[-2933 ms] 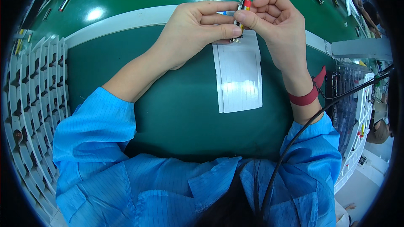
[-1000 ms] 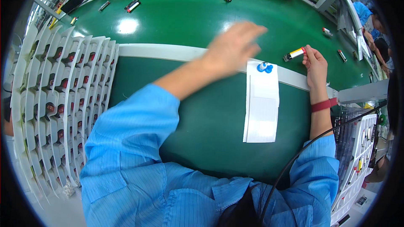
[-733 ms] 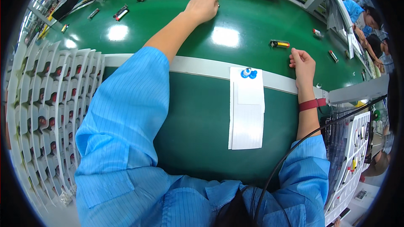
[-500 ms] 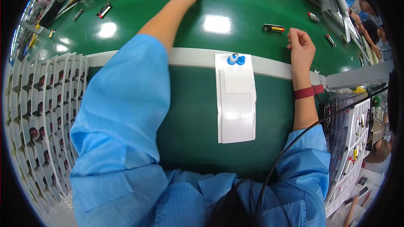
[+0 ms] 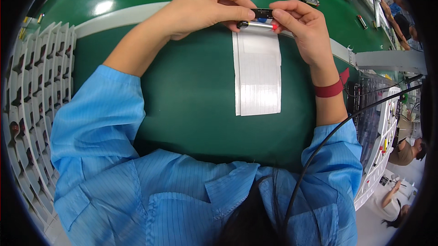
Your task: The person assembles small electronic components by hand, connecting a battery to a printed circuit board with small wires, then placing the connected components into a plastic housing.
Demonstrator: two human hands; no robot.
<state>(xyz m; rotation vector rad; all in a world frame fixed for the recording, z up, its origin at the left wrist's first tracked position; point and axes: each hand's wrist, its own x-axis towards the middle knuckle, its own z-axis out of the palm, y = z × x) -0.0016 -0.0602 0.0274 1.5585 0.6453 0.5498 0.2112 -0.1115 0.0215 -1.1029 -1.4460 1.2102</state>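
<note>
My left hand (image 5: 207,8) and my right hand (image 5: 303,24) meet beyond the top of a white ruled sheet pad (image 5: 258,72). Between their fingertips they grip a small black circuit board (image 5: 263,13) by its two ends. Along the board's near side runs a silver cylinder (image 5: 258,25) with a black end at the left and a red end at the right. Both hands are closed on this piece, thumbs toward me. Behind it a bit of a blue cap shows, mostly hidden. A red strap (image 5: 329,90) circles my right wrist.
Similar small assemblies lie on the green table, one (image 5: 309,0) just beyond my right hand. White trays (image 5: 36,104) are stacked at the left. At the right stand a grey metal bar (image 5: 388,61) and a white rack (image 5: 378,145). A black cable (image 5: 319,151) crosses my right sleeve.
My left hand has come back from the far side of the table with the circuit board. My right hand has moved left and grips its other end. The view has shifted.
</note>
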